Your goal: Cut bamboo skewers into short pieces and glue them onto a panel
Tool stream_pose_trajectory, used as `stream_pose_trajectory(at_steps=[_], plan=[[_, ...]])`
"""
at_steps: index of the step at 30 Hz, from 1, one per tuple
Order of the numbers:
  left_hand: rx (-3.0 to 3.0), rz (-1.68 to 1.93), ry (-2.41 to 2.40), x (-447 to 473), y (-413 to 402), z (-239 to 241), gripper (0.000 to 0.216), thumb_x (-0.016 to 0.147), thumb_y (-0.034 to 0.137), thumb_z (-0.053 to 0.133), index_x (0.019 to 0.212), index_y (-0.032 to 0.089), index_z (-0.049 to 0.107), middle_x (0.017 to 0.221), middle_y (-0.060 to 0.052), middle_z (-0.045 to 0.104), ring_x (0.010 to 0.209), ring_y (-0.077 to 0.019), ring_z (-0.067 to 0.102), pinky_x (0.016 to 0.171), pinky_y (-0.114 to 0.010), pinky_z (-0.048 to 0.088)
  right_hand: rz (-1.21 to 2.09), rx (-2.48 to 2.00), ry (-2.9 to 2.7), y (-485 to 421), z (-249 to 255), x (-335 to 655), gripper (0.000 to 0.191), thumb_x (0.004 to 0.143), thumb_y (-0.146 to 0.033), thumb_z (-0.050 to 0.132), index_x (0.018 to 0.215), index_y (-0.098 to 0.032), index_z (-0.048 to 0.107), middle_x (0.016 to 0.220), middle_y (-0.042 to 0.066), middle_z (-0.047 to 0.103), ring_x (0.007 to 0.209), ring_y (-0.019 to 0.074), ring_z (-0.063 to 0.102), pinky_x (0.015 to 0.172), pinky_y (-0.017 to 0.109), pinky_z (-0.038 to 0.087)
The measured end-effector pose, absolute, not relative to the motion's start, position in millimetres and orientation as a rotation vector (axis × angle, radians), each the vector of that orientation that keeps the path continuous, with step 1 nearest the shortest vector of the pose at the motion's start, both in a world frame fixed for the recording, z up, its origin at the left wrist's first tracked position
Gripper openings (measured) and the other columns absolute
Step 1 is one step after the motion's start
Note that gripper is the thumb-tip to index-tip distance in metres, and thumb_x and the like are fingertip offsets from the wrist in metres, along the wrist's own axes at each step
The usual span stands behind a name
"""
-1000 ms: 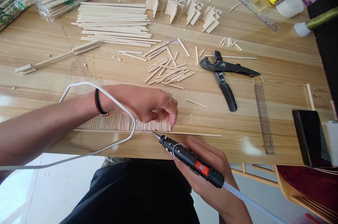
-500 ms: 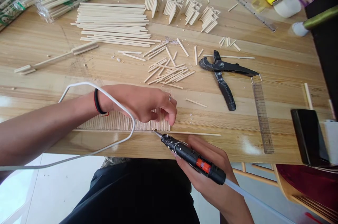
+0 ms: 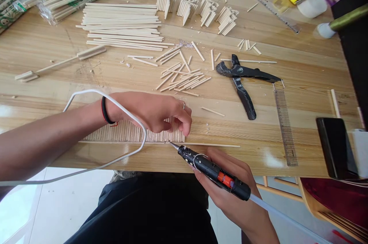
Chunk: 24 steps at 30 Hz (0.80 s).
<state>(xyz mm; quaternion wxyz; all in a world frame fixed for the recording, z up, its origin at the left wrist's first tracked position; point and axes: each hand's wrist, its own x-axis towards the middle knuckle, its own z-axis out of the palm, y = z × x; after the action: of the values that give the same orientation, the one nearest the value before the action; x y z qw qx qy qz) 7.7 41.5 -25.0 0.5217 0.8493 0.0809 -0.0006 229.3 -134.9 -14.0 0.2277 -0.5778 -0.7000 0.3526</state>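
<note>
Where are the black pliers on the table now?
In the head view, the pliers lie on the table's right half, between the loose cut sticks and the steel ruler, beyond the right hand.

Glossy wood worktable (image 3: 301,83), pale tile floor (image 3: 57,205), bright daylight
</note>
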Motion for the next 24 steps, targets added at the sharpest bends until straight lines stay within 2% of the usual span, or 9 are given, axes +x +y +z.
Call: stream_pose_trajectory(at_steps=[11, 17, 24], plan=[[2.015, -0.015, 0.208, 7.3, 41.6, -23.0, 0.038, 0.086, -0.005, 0.058, 0.106, 0.022, 0.076, 0.104, -0.003, 0.074, 0.099, -0.0196, 0.068, 0.089, -0.027, 0.05, 0.984, -1.646, -1.905, -134.8, -14.3, 229.3, 0.033, 0.092, -0.013, 0.066, 0.071, -0.024, 0.042, 0.064, -0.006, 0.046, 0.057, 0.0114, 0.045, 0.054, 0.026, 0.036], [2.008, -0.014, 0.196, 7.3, 42.2, -22.1, 0.036, 0.087, -0.006, 0.057, 0.105, 0.019, 0.076, 0.103, -0.005, 0.073, 0.101, -0.0202, 0.068, 0.092, -0.028, 0.049, 0.945, -1.656, -1.897, -136.0, -15.2, 234.7, 0.03, 0.094, -0.016, 0.064, 0.071, -0.024, 0.048, 0.063, -0.006, 0.047, 0.054, 0.0108, 0.044, 0.051, 0.026, 0.036], [2.0, 0.005, 0.196, 7.7, 41.4, -22.6, 0.036, 0.088, -0.003, 0.058, 0.104, 0.021, 0.077, 0.103, -0.004, 0.075, 0.1, -0.02, 0.068, 0.091, -0.028, 0.05, 1.014, -1.606, -1.875, -135.7, -12.2, 235.7, 0.027, 0.096, -0.018, 0.069, 0.076, -0.024, 0.051, 0.068, -0.005, 0.05, 0.059, 0.0114, 0.049, 0.055, 0.026, 0.04]])
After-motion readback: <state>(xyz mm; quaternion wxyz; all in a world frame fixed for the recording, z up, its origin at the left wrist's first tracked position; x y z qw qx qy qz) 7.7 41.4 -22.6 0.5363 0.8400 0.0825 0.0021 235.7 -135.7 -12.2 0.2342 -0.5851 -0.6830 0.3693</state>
